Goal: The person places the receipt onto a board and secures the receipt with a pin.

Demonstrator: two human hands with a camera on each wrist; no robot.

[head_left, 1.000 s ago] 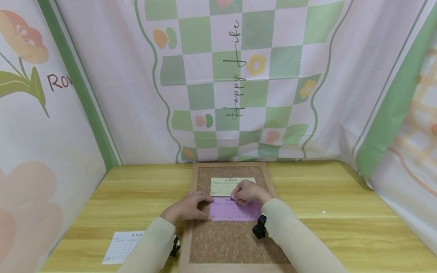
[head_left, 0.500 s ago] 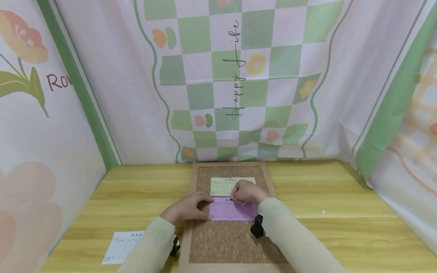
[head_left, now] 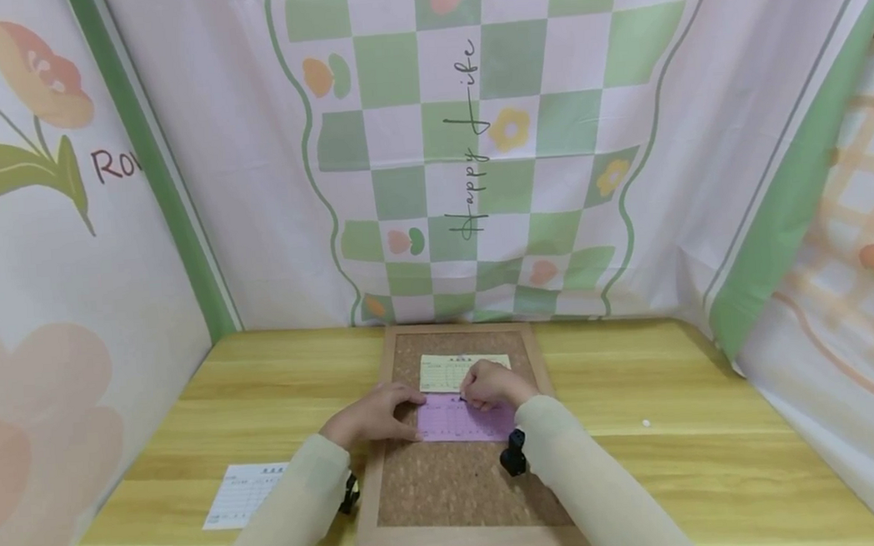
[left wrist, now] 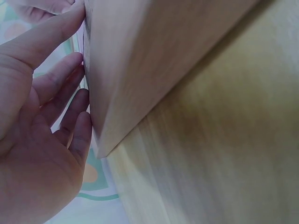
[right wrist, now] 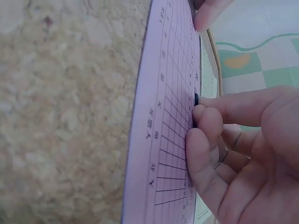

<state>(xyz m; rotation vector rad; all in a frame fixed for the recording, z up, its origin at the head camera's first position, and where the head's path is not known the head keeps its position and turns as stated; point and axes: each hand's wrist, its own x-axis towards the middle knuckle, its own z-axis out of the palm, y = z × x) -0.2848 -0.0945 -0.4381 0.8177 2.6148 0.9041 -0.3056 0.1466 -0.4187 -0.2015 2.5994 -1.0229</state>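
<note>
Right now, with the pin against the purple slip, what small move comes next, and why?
Probably press the small dark pin straight down into the framed cork board. The right hand pinches it at the purple printed paper slip's top edge, while the left hand steadies the slip's left end.

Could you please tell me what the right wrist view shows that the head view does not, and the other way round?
Only the right wrist view shows the small dark pin pinched in the right hand against the pink form's printed grid. Only the head view shows the yellow form above it, the white form on the table, and the left hand resting at the pink sheet's left edge. Both show the pink form lying on the cork board.
</note>
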